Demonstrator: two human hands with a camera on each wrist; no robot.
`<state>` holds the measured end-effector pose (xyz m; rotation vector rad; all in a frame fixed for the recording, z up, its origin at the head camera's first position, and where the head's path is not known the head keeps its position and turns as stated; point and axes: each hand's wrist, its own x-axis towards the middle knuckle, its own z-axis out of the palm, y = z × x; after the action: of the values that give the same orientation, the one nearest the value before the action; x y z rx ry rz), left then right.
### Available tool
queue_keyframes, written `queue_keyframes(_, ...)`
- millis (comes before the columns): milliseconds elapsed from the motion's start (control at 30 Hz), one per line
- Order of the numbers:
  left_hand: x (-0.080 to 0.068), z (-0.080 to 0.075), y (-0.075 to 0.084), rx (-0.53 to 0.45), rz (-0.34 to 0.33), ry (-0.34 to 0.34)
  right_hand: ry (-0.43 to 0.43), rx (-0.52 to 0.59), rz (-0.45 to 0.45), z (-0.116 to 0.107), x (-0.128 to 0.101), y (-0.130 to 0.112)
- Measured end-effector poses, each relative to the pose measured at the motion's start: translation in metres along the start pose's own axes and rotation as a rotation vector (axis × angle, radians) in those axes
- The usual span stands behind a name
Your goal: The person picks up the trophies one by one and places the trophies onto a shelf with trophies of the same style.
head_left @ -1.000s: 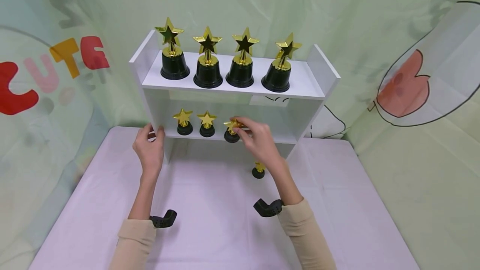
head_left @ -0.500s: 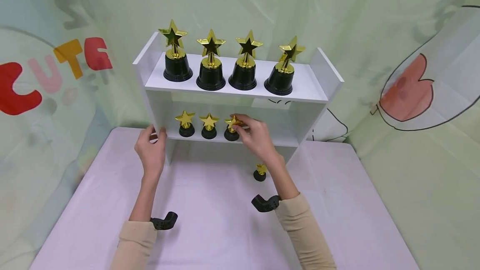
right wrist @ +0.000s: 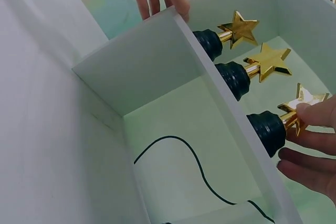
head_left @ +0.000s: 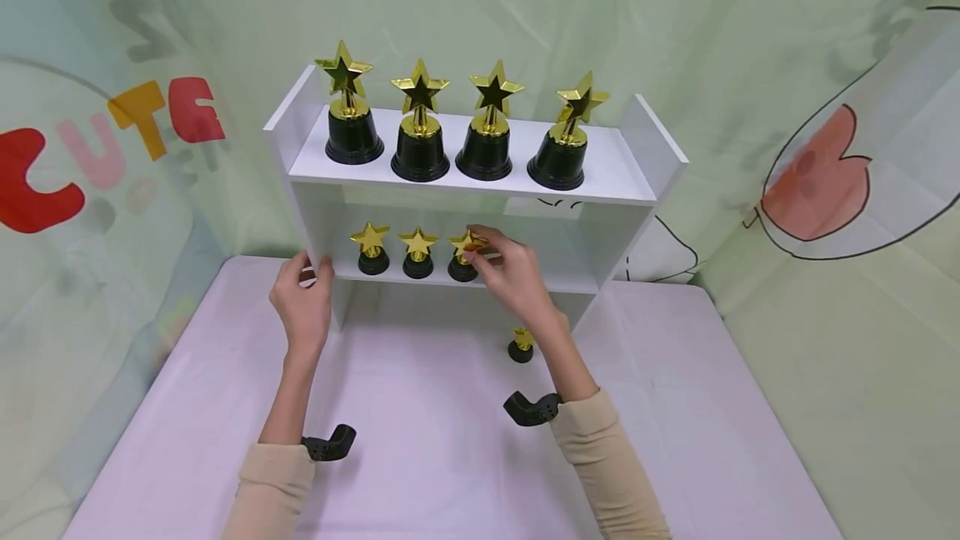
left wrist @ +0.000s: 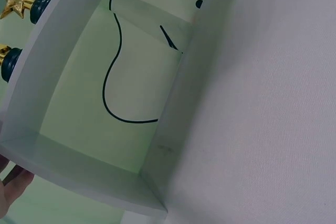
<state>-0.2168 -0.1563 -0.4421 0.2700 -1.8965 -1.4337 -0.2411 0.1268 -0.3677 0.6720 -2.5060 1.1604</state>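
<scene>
My right hand (head_left: 517, 273) pinches the gold star of a small trophy (right wrist: 268, 132) between thumb and fingers. The trophy's black base stands upright at the front of the white shelf unit's (head_left: 480, 190) middle shelf. To its left on that shelf are two matching small trophies (head_left: 417, 253), (right wrist: 233, 80) spaced in a row. My left hand (head_left: 302, 298) grips the unit's left side panel at the middle shelf's height, thumb at the front edge; only its fingertips show in the left wrist view. Another small trophy (head_left: 521, 345) stands on the table below, beside my right forearm.
Several larger star trophies (head_left: 487, 136) with black bases line the top shelf. The unit stands on a table with a pale cloth (head_left: 420, 440), against a printed fabric backdrop (head_left: 247, 40). Raised side panels (head_left: 648, 144) edge the top shelf.
The trophy in my right hand has shifted slightly back and now sits level with the other two on the middle shelf. My left hand keeps its hold on the side panel.
</scene>
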Motion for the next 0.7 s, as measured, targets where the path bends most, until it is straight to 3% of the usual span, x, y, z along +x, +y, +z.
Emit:
queue_keyframes(333, 0.0, 0.0, 0.0, 0.005, -0.012, 0.001, 0.113, 0.054, -0.006, -0.018, -0.021, 0.01)
queue_keyframes(700, -0.001, 0.0, 0.002, -0.001, -0.009, 0.004, 0.209, 0.125, -0.155, -0.031, -0.057, 0.019)
